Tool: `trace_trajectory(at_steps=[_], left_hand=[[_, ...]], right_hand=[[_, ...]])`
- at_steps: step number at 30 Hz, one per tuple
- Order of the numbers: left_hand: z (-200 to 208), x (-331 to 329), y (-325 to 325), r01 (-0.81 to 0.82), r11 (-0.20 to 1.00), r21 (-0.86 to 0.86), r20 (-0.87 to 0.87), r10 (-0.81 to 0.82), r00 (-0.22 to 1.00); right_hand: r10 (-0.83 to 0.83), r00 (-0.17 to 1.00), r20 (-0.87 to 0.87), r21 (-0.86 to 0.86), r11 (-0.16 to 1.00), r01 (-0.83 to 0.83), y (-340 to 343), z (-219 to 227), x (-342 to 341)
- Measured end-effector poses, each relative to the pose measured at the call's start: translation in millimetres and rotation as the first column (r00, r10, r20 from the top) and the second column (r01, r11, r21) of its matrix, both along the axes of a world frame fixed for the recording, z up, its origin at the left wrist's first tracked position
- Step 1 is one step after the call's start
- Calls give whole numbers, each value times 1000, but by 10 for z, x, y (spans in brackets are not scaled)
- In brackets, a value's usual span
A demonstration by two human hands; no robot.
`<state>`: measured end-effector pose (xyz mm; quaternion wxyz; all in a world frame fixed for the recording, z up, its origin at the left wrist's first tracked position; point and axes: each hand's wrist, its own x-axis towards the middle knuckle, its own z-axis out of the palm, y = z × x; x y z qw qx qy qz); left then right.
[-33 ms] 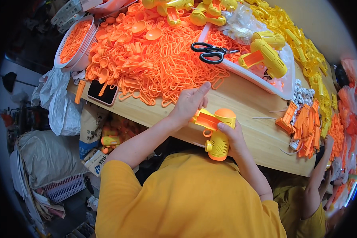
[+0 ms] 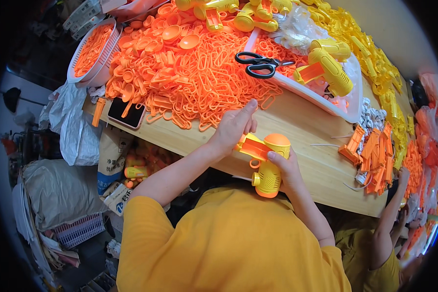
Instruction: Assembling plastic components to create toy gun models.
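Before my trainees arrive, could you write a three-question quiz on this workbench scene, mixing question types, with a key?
1. Multiple choice: Where are the black-handled scissors?
a) On the phone
b) At the rim of the white tray
c) Inside the basket

2. True or false: The person's right hand holds the yellow-and-orange plastic piece.

3. Fill in the blank: The big heap of loop-shaped parts left of the scissors is coloured ____.

Key: 1. b; 2. true; 3. orange.
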<state>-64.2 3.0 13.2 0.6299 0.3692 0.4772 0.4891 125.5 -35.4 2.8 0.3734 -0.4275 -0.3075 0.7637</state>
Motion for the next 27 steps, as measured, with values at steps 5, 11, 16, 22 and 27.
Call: trace_trajectory(at_steps=[5, 11, 16, 22, 27], left_hand=[[154, 23, -275, 253, 959, 126, -29, -251, 968], [484, 177, -599, 107, 974, 202, -14, -106, 994], [309, 44, -213, 108, 982, 157, -54, -101, 993], [399, -615, 378, -148, 711, 688, -485, 601, 635], [441, -1817, 707, -205, 737, 644, -708, 675, 208]], right_hand=[[17, 975, 220, 419, 901, -110, -195, 38, 134], [201, 959, 198, 433, 860, -269, -71, 207, 320], [187, 976, 116, 209, 955, -208, 84, 219, 171], [-7, 999, 50, 177, 984, -2, 85, 69, 122], [-66, 995, -77, 22, 997, 68, 72, 38, 224]])
